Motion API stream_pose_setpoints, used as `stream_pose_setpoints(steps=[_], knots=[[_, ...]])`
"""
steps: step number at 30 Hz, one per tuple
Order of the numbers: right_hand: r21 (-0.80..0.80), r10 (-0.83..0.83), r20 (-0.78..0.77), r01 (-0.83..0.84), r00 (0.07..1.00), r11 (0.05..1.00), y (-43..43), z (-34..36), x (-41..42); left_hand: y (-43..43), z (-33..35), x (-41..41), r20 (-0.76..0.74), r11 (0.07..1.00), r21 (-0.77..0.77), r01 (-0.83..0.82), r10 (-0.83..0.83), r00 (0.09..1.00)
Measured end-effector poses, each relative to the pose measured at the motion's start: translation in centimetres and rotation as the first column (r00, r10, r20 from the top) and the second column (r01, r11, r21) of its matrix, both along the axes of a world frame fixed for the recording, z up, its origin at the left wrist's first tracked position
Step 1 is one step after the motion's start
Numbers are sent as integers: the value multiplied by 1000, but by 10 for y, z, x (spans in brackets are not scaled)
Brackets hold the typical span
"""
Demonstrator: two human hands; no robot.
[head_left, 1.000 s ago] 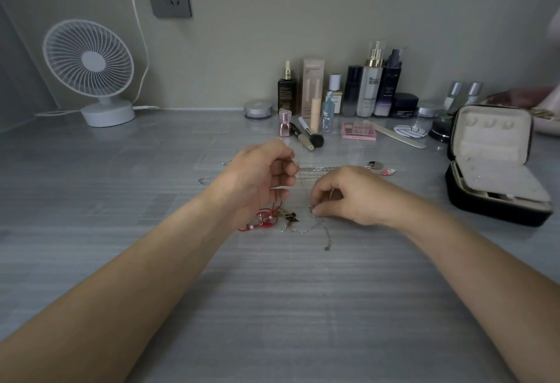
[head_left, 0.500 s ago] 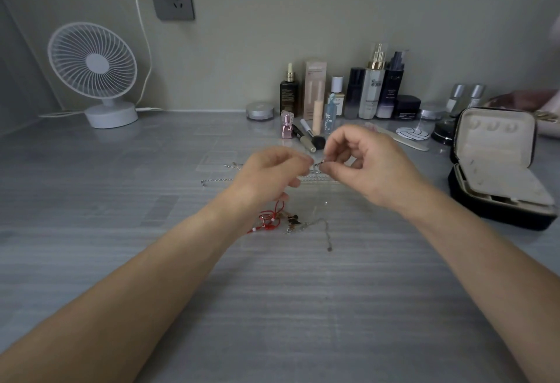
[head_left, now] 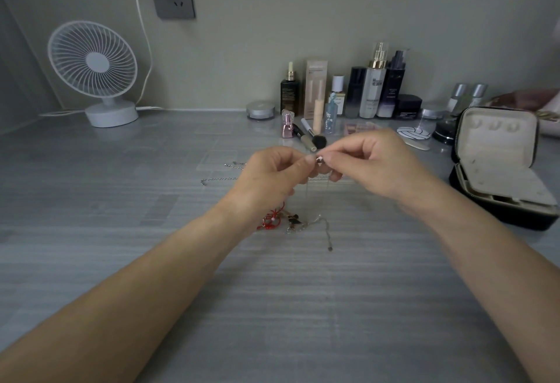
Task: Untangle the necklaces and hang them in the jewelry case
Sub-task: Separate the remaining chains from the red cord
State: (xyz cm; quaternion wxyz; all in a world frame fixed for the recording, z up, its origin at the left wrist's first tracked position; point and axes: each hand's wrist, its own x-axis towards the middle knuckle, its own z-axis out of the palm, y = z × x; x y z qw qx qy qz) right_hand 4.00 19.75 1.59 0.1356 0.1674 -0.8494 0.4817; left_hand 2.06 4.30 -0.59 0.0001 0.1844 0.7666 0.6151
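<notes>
Your left hand (head_left: 272, 176) and right hand (head_left: 375, 164) are raised above the grey table (head_left: 151, 261), with the fingertips meeting at the middle of the view. Between them you pinch a small metal piece (head_left: 319, 158). The thumb and forefinger of each hand close on it from either side, and the other fingers curl under. A fine chain (head_left: 308, 198) seems to drop from it toward the table, too thin to trace.

Below your left wrist the tangle of necklaces (head_left: 298, 223) lies on the table. A red cord (head_left: 270, 221) is bunched at its left, and a silver tail trails off to the right and toward you. A silver chain (head_left: 218, 180) lies flat to the left of your left hand, apart from the tangle.

The jewelry case (head_left: 497, 152) stands open at the right, well apart from your hands. It is black outside and cream inside, and its lid is upright. A row of cosmetic bottles (head_left: 374, 85) stands against the wall, and a makeup brush (head_left: 312, 137) lies just past your fingertips. A white desk fan (head_left: 92, 64) sits at the far left.
</notes>
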Motion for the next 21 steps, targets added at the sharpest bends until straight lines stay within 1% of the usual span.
stream_pose_setpoints(steps=[3, 5, 8, 11, 14, 16, 17, 18, 19, 21], knots=[[-126, -9, 129, 25, 992, 992, 1, 4, 1, -2, -1, -2, 42, 998, 57, 15, -18, 999], [-151, -4, 174, 31, 985, 988, 2, 5, 2, -3, -1, -3, 55, 997, 73, 19, -23, 998], [-126, 13, 172, 9, 985, 992, 0, 5, 4, -2, 0, -2, 51, 998, 63, 27, -30, 998], [-147, 28, 167, -3, 986, 989, -1, 5, 4, -1, -1, 0, 73, 996, 72, 51, -56, 996], [-193, -10, 170, 43, 985, 980, -1, 3, 2, 0, -1, 1, 91, 992, 116, 44, -55, 994], [-185, -122, 78, 135, 989, 973, 0, 3, 1, -1, 1, 0, 128, 985, 169, -18, -4, 992], [-176, -149, 46, 154, 988, 972, 1, 5, 1, -2, 1, -1, 157, 980, 191, -55, 25, 987], [-158, -136, 47, 142, 990, 977, 2, 6, 2, -3, 2, -2, 188, 975, 205, -85, 46, 981], [-134, -98, 83, 108, 992, 985, 1, 6, 3, -4, 2, -2, 217, 971, 214, -104, 57, 974], [-51, -56, 142, 63, 988, 997, -2, 4, 4, -4, 2, -2, 260, 971, 217, -103, 45, 965]])
